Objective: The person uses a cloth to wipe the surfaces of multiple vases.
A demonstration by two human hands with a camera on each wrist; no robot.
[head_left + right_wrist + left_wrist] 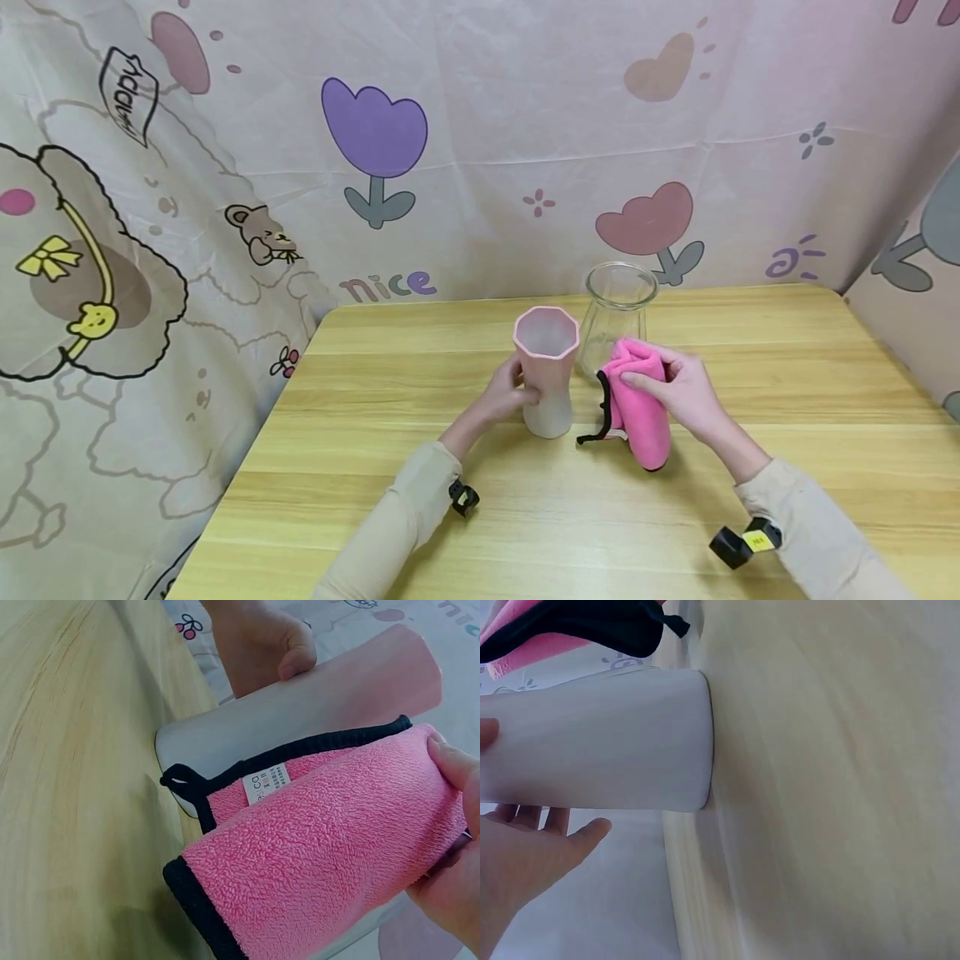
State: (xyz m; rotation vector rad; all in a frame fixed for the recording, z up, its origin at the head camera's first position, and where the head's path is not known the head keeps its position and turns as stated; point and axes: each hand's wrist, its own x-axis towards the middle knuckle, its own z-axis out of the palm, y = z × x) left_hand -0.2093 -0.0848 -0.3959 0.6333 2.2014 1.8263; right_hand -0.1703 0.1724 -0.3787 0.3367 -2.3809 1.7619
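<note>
A faceted vase (pixel 549 392), pink at its rim and fading to white at the base, stands upright on the wooden table. Round its left side curls my left hand (pixel 504 393), thumb at the front and the other fingers partly hidden behind it. My right hand (pixel 688 392) pinches a folded pink towel (pixel 643 408) at its top. Black trim, a hanging loop and a white label (pixel 266 782) show on the towel, which hangs just right of the vase. Behind the towel is a clear glass vase (pixel 621 287), its lower part mostly covered.
The table (pixel 360 433) has a pale wood grain and meets a patterned cloth backdrop (pixel 480 217) along its far edge. More of this cloth hangs at the left and right sides. Black wrist cameras (pixel 463 498) sit on both sleeves.
</note>
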